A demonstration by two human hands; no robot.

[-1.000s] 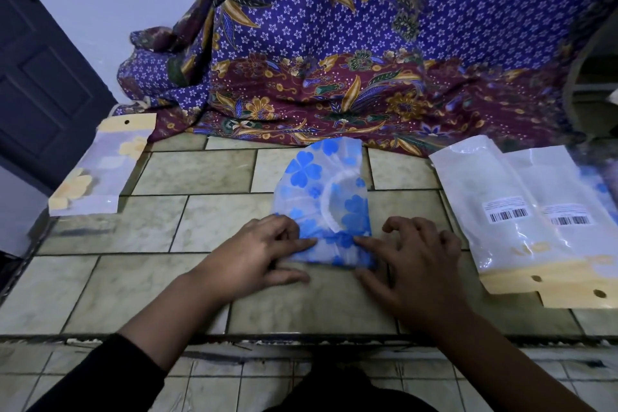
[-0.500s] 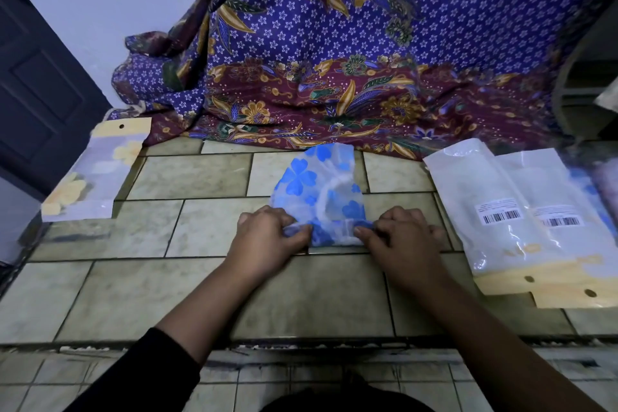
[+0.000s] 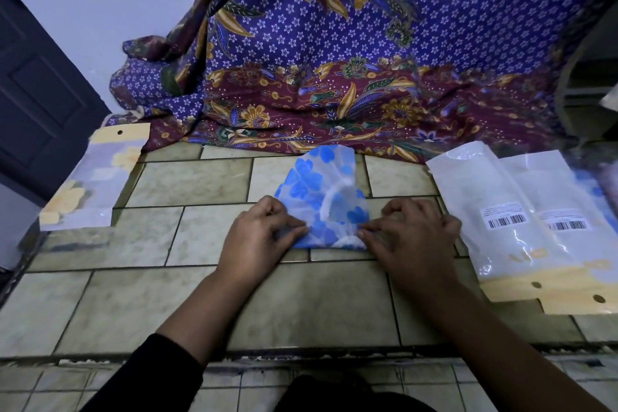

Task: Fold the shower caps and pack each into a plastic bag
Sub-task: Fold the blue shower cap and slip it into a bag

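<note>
A translucent shower cap [image 3: 322, 196] printed with blue flowers lies folded into a narrow wedge on the tiled counter [image 3: 200, 184], its point toward the back. My left hand [image 3: 261, 237] pinches its near left corner. My right hand [image 3: 409, 237] pinches the near right corner. Both hands rest on the tiles and hide the cap's lower edge corners. Two empty plastic bags [image 3: 515, 211] with barcode labels and yellow header strips lie overlapped at the right. A packed bag [image 3: 90, 177] holding a yellow-flowered cap lies at the counter's left edge.
A purple and maroon batik cloth [image 3: 351, 60] hangs over the back of the counter and drapes onto the tiles. A dark door [image 3: 36, 90] stands at the left. The counter's front edge [image 3: 301, 353] runs just below my forearms.
The near end of the cap has been folded up, so it looks shorter. Both hands have closed from flat pressing into pinching its lower corners.
</note>
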